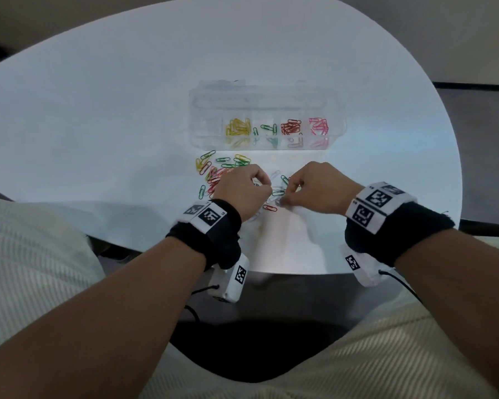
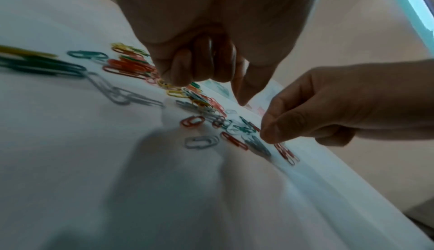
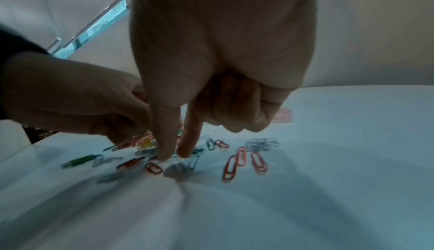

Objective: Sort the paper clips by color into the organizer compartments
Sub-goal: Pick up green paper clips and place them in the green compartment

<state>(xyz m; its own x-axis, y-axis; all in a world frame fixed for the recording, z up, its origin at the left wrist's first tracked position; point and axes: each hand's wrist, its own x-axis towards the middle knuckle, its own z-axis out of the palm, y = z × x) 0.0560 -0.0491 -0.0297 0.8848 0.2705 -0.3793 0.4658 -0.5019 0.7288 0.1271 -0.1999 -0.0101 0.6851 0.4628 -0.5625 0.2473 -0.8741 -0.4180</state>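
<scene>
- Two hands over the loose paper clips (image 1: pixel 228 171) at the table's (image 1: pixel 98 110) 6 o'clock edge; left hand (image 1: pixel 242 187) clenched, grasp unclear; right hand (image 1: pixel 314 188) fingertips (image 3: pixel 164 153) press clips
- One organizer (image 1: pixel 267 90) toward 12 o'clock; four compartments filled: yellow, green, red, pink

- Beyond both hands: clear organizer (image 1: pixel 267 142), walls upright, blocking a straight reach forward at table (image 1: pixel 98 125) level.
- Between hands and organizer: loose clips (image 1: pixel 228 164), scattered.
- Left of left hand (image 1: pixel 241 188): bare tabletop, open.
- Right of right hand (image 1: pixel 317 190): bare tabletop, open.
- Between the hands: narrow gap, clips beneath.
</scene>
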